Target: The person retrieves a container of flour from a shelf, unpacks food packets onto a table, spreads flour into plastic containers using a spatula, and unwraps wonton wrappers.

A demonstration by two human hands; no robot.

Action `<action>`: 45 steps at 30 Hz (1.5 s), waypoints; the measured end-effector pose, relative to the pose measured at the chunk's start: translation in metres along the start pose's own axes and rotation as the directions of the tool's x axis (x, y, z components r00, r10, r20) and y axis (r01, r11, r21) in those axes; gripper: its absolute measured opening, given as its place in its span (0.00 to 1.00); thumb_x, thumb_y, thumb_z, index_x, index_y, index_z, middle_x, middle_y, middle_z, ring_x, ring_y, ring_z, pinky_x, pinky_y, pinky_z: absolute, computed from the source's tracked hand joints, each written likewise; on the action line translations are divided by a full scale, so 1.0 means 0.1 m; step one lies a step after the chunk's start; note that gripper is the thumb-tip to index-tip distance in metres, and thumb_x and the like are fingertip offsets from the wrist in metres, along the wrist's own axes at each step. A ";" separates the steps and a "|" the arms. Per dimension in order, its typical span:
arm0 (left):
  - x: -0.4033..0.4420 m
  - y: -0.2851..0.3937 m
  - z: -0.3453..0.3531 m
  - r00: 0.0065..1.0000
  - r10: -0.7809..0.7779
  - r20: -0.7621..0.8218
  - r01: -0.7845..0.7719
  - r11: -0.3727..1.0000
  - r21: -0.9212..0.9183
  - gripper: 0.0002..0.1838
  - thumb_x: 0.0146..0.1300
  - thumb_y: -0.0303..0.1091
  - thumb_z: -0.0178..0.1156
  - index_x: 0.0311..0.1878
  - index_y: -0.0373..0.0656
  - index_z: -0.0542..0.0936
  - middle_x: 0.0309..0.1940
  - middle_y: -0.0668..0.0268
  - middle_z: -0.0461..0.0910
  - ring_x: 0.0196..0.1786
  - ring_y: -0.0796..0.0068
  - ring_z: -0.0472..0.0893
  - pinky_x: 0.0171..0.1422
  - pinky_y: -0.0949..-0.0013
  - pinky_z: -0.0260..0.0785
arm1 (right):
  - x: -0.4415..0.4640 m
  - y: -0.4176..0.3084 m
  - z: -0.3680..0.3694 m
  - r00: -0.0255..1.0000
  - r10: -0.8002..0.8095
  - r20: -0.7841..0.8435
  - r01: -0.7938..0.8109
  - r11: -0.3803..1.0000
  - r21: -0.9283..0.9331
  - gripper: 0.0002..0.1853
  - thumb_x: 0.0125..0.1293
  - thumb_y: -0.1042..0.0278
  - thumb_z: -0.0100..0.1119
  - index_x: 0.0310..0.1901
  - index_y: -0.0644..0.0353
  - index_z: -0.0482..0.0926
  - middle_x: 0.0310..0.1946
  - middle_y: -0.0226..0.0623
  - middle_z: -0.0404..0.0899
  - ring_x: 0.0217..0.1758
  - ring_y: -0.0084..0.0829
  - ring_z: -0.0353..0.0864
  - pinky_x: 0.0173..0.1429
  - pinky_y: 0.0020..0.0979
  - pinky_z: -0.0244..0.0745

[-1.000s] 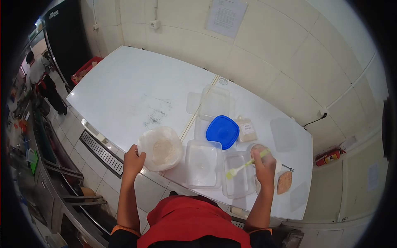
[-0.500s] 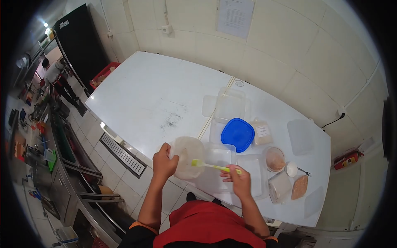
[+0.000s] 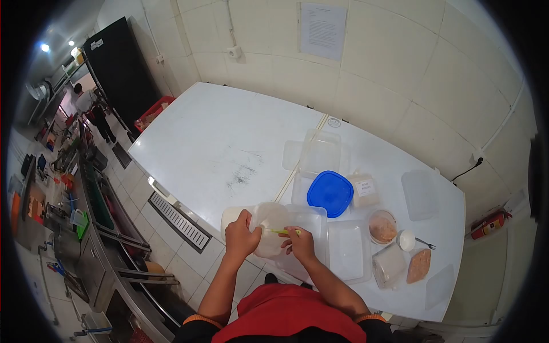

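Green spatula [image 3: 284, 232], gripped by the right hand [image 3: 301, 244], meets the tub [image 3: 271, 214] the left hand [image 3: 242, 235] clasps, box [image 3: 316, 226] at three o'clock, scraping apparently underway, unfinished.

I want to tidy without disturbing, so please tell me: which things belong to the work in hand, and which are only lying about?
In the work, it seems: pale container, gripped by the left hand; green-handled utensil, in the right hand; perhaps the clear tub beside them.

Lying about, neither hand touching them: blue lid; labelled packet; white cup; fork.
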State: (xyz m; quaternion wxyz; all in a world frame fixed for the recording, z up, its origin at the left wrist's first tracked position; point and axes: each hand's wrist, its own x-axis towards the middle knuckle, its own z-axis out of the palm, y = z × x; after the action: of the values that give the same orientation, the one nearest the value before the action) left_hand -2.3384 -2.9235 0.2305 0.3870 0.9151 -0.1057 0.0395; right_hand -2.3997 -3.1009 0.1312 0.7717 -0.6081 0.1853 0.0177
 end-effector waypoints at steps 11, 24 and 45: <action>0.17 -0.01 0.09 1.000 0.005 0.000 -0.005 1.000 0.026 0.14 0.48 0.37 0.63 0.36 0.43 0.73 0.22 0.52 0.79 0.29 0.42 0.80 0.36 0.47 0.71 | -0.47 -0.45 -0.94 0.985 0.024 -0.170 0.003 0.988 0.156 0.18 0.77 0.60 0.51 0.54 0.70 0.75 0.43 0.52 0.85 0.32 0.34 0.87 0.33 0.31 0.84; 0.21 0.04 0.13 1.000 0.007 -0.011 -0.007 1.000 0.030 0.14 0.48 0.36 0.64 0.35 0.43 0.72 0.22 0.54 0.78 0.28 0.44 0.80 0.35 0.48 0.71 | -0.57 -0.73 -0.55 0.908 -0.405 -0.106 0.327 0.844 -0.424 0.14 0.76 0.63 0.53 0.48 0.66 0.80 0.34 0.42 0.88 0.32 0.32 0.90 0.30 0.27 0.81; 0.30 -0.48 -0.12 0.987 -0.088 -0.133 0.044 0.953 -0.300 0.08 0.51 0.26 0.59 0.36 0.39 0.74 0.22 0.61 0.79 0.25 0.70 0.78 0.33 0.66 0.69 | -0.53 -0.50 -1.12 0.968 -0.205 -0.142 0.159 0.946 -0.281 0.17 0.77 0.60 0.51 0.55 0.66 0.76 0.42 0.47 0.87 0.33 0.33 0.89 0.32 0.30 0.82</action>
State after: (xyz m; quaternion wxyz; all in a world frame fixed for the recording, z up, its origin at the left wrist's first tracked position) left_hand -2.2988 -2.8873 0.2102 0.5274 0.8446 -0.0514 0.0765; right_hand -2.4659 -3.2093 0.1721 0.6625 -0.7204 0.1889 -0.0806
